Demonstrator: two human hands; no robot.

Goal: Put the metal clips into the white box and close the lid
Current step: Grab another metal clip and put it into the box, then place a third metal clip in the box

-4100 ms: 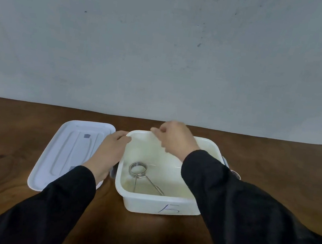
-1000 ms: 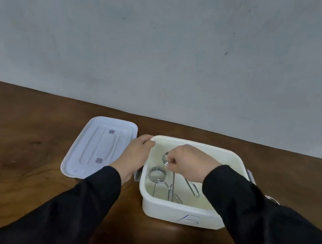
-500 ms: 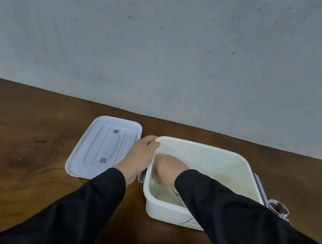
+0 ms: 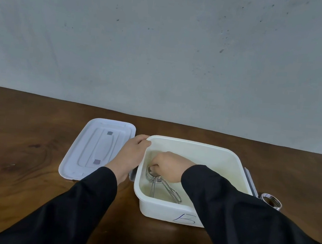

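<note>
Tangling looks like the main risk: in the head view the right hand (image 4: 168, 167) is down inside the white box (image 4: 192, 211), fingers (image 4: 154, 166) curled onto the coil of the metal clips (image 4: 161, 184), and their wire legs lie crossed, so lifting the hand away could drag one clip up with another. The left hand (image 4: 132, 154) grips the box's left rim, fingers closed over the edge; if it slackens the box could slide on the counter (image 4: 20, 166). The clips lie flat near the left wall, long axis running from coil at the far end to legs pointing toward the camera. Another clip (image 4: 270, 200) sits outside, just right of the box, easily forgotten. The lid (image 4: 98, 151) lies flat to the left.
</note>
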